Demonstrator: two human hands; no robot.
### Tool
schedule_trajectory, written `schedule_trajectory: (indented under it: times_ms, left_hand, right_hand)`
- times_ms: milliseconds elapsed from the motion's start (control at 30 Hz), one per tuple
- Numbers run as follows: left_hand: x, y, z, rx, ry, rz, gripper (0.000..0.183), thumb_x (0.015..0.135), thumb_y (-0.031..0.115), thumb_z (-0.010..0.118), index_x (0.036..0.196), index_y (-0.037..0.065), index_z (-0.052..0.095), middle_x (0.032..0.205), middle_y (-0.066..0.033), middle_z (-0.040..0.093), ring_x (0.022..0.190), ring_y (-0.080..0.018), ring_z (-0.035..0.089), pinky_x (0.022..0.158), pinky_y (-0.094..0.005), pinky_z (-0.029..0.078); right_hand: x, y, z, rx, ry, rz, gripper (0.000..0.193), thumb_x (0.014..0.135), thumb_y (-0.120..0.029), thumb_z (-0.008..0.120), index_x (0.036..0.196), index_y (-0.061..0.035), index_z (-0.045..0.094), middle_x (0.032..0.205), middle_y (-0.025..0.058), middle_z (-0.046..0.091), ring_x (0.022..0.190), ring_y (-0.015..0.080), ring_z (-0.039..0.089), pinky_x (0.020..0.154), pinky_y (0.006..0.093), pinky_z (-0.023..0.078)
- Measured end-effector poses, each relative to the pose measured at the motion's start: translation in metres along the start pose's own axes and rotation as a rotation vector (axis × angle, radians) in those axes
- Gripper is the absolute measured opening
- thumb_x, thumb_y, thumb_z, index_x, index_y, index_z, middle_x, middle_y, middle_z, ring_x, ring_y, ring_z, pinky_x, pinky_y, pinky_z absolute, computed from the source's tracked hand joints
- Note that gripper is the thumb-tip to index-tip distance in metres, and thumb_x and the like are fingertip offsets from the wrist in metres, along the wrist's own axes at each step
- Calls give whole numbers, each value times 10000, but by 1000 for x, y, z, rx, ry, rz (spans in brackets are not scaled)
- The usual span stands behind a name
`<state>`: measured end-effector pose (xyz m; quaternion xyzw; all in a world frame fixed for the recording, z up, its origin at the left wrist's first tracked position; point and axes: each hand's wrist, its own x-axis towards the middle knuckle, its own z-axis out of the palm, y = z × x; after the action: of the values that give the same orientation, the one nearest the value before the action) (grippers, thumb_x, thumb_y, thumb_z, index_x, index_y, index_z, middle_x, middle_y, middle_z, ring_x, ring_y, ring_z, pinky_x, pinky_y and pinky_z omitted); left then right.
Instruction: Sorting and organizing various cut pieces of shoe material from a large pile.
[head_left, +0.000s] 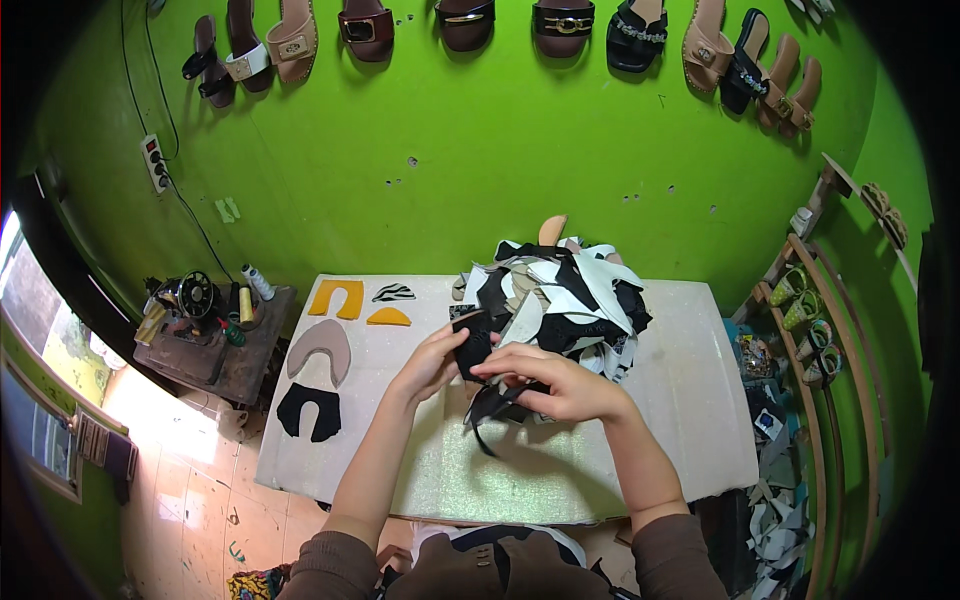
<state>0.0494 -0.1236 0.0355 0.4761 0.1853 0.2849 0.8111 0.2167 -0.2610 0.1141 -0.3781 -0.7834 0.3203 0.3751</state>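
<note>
Over the middle of a pale table (pixel 690 430), my left hand (pixel 432 364) grips a black leather-like piece (pixel 470 345), its fingers closed on the edge. Close beside it, my right hand (pixel 555 384) is closed on a bunch of black scraps (pixel 494 404), and a thin strip dangles below. Just behind my hands rises a heap of black, white and beige offcuts (pixel 540 300). Laid out at the table's left are a yellow U-shaped piece (pixel 322 297), a striped piece (pixel 393 292), a yellow half-round piece (pixel 389 317), a beige U-shaped piece (pixel 302 352) and a black U-shaped piece (pixel 291 411).
A sewing machine (pixel 190 298) with thread spools stands on a small dark table (pixel 200 365) at left. Sandals (pixel 367 30) hang along the green wall behind. At right are a wooden rack (pixel 808 350) with footwear and loose scraps (pixel 780 540) low down.
</note>
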Motion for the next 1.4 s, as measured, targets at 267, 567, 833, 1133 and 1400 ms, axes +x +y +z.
schedule_trajectory:
  times_ms: [267, 567, 833, 1133, 1400]
  left_hand:
    - [3, -23, -5, -11, -71, -130, 606, 935, 559, 255, 1183, 65, 505, 1027, -93, 609, 970, -174, 588, 856, -328, 470]
    - [-9, -9, -6, 162, -289, -59, 613, 837, 386, 625, 1302, 57, 398, 1115, -69, 569, 994, -150, 569, 892, -307, 455]
    - [-5, -1, 11, 513, -107, -72, 325, 900, 243, 569, 1137, 24, 531, 933, -2, 602, 808, -69, 552, 693, -224, 466]
    - [-8, 16, -3, 694, -251, -83, 300, 925, 271, 527, 985, -8, 620, 775, 38, 585, 674, -28, 480, 585, -202, 414]
    - [-21, -8, -29, 114, -399, -274, 374, 815, 224, 678, 1089, -11, 580, 934, -72, 651, 877, -144, 626, 840, -281, 488]
  right_hand:
    - [29, 24, -13, -133, -8, 33, 515, 722, 91, 494, 1212, -67, 510, 1070, 112, 512, 899, 209, 575, 802, 308, 466]
    - [12, 49, -21, -188, 129, 425, 194, 798, -106, 630, 966, -12, 605, 856, 114, 650, 796, 193, 618, 737, 286, 469]
    - [0, 57, -17, -373, 217, 283, 446, 761, -299, 695, 1088, -25, 565, 958, 142, 619, 885, 242, 592, 816, 329, 454]
    - [6, 57, 11, -78, 7, 390, 405, 785, -344, 686, 983, -7, 580, 872, 159, 616, 802, 211, 590, 724, 328, 458]
    - [0, 87, 29, -112, 181, 138, 385, 752, -379, 703, 822, -3, 657, 924, 70, 604, 896, 214, 573, 800, 312, 426]
